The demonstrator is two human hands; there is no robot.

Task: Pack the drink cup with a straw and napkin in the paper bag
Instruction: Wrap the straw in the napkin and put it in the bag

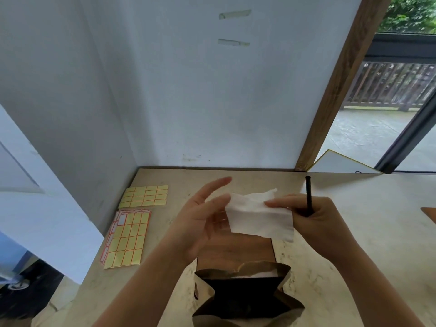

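Napkin (259,215), white, is held up over the paper bag (245,293). Right hand (316,218) pinches its right edge w/ thumb & finger, other fingers curled round the black straw (308,194). Left hand (203,223) has straight fingers touching the napkin's left edge. Bag stands open on the tabletop (354,256), near 2 sticker sheets (134,223).
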